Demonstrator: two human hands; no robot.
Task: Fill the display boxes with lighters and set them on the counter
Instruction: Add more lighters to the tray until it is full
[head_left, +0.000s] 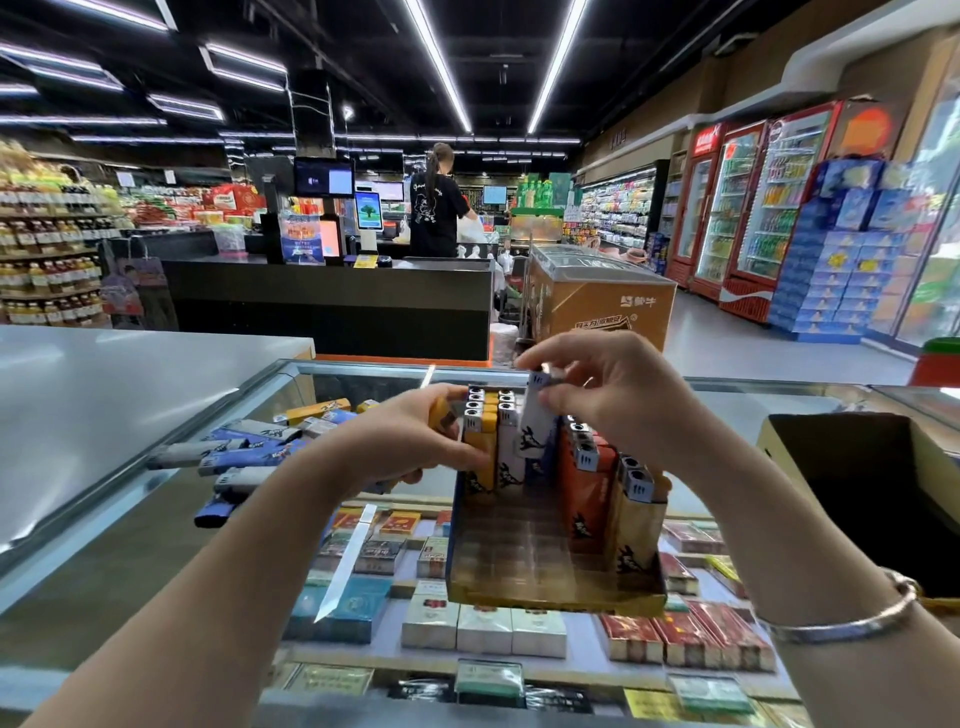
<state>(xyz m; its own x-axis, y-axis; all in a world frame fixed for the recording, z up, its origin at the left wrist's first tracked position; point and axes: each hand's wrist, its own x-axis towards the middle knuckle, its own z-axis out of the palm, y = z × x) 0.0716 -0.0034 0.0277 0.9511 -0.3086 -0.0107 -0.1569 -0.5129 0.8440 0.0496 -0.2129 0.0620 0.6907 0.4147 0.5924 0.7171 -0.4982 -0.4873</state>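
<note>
A display box stands on the glass counter, partly filled with upright lighters along its back and right side. My right hand pinches the metal top of a white lighter standing in the back row. My left hand grips an orange lighter and rests against the yellow lighters at the box's back left. Orange lighters and gold ones fill the right side. The box's front floor is bare.
Several loose blue, grey and orange lighters lie on the glass to the left. A dark open box stands at the right. Cigarette packs show under the glass. A person stands at a far checkout.
</note>
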